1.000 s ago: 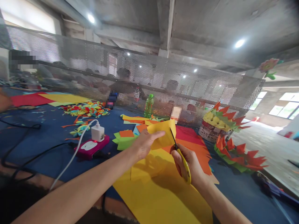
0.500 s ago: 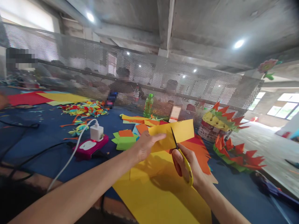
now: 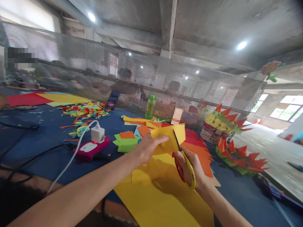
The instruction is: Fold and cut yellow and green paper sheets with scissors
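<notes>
My left hand (image 3: 145, 148) grips a piece of yellow paper (image 3: 167, 130) by its left part, thumb laid across the front. In my right hand (image 3: 198, 169) are scissors (image 3: 190, 181) with yellow and red handles, fingers wrapped in the loops. Their dark blade lies across the front of the paper, pointing up; the other blade is hidden behind it. To the right of the blade the paper angles away. Below both hands a large yellow sheet (image 3: 170, 205) lies on the table, partly in shadow.
Orange sheets (image 3: 200, 154) and green paper pieces (image 3: 127, 145) flank my hands. A magenta power strip (image 3: 91, 151) with a white charger (image 3: 98, 134) sits left. Behind stand a green bottle (image 3: 150, 108) and a mesh panel (image 3: 82, 60). Folded-paper pieces (image 3: 245, 159) lie right.
The paper's right end has swung back and now reaches less far to the right, with a bend at the blade. Both hands are almost where they were.
</notes>
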Available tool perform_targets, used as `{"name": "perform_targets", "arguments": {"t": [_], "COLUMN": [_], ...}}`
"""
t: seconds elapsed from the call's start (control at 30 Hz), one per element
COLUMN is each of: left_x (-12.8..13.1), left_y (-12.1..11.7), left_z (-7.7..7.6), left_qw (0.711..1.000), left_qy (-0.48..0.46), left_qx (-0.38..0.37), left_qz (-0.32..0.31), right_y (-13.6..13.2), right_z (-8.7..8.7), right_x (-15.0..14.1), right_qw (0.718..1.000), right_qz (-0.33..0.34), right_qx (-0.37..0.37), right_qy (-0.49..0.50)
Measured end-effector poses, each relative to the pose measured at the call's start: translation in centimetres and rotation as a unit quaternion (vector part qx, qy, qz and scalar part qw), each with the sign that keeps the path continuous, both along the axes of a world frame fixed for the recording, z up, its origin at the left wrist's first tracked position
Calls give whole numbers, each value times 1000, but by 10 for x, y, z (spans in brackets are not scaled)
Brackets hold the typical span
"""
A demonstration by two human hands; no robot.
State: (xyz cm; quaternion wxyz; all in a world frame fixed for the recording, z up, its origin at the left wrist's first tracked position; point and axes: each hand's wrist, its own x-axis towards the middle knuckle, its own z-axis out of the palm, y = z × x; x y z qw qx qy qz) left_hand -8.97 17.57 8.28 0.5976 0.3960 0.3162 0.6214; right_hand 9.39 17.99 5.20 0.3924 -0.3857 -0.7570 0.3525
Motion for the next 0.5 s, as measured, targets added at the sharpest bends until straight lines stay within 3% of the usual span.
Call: {"name": "perform_targets", "arguments": {"t": [0.5], "left_x": [-2], "left_y": [1], "left_z": [-1], "left_qw": [1000], "left_qy": [10], "left_qx": [8], "left_qz": [-10], "right_y": [3], "right_z": [0], "right_x": [4], "right_qw": [997], "right_qz": [32], "right_qx": [52], "right_qy": [-39]}}
